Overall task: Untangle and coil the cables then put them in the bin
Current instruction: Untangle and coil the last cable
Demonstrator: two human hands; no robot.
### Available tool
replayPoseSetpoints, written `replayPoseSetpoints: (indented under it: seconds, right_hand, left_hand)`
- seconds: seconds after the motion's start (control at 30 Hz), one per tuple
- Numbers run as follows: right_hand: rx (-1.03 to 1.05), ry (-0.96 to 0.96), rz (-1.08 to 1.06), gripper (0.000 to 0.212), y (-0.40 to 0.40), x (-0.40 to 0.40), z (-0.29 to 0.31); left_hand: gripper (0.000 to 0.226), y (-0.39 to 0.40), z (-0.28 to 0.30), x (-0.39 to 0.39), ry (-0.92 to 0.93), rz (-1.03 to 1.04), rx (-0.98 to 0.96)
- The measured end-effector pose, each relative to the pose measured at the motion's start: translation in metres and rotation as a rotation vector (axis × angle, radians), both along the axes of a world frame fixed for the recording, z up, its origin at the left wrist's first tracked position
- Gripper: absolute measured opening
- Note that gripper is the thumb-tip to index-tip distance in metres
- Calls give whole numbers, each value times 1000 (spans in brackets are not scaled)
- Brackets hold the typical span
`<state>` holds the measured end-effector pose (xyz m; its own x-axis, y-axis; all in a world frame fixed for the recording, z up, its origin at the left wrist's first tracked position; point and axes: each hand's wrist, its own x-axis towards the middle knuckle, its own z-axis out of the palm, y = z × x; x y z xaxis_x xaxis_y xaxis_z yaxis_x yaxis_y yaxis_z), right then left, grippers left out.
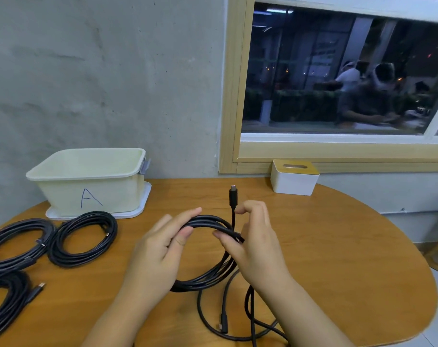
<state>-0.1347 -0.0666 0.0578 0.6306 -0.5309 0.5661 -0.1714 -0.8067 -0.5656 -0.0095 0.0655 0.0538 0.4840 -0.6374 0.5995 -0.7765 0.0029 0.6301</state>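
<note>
we are mid-coil on a black cable over the near middle of the table. our left hand grips the bundled loops, fingers curled round them; our right hand pinches the bundle just below the upright plug. loose tail lies slack near the table edge, second connector visible there. three coiled cables lie at left, just in front of the bin marked "a", far left. to do this well, we judge: keep loop size even, feed the tail through the right hand without twist, tuck the plug end last.
</note>
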Motion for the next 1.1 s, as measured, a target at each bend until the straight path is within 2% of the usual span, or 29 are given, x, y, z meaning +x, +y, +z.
replayPoseSetpoints:
  seconds: [0.2,0.37,0.47,0.57,0.73,0.83,0.93,0.97,1.1]
  right_hand:
    - [289,140,82,62,-5,-3,7]
    - [296,246,175,22,-3,-4,4]
    - [347,260,225,12,-1,-7,0]
    - [374,188,304,8,3,-8,-1]
    - [311,85,299,35,6,-6,-2]
    - [278,121,252,40,6,-5,-1]
    - [161,240,177,44,5,-5,3]
    - [96,293,162,43,4,-6,4]
    - [-131,476,131,40,7,-6,7]
  left_hand:
    - [31,1,6,0,58,-15,-29]
    - [31,3,10,-2,134,23,-90]
    - [30,6,11,-4,281,46,-170]
    - [30,8,14,-4,387,54,-202]
    - [32,8,7,5,403,3,-150]
    - [30,7,4,6,453,-13,-105]
    - [27,7,-3,6,273,84,-14]
    - [27,9,-4,7,172,121,16]
    - [50,9,1,5,-313,148,163]
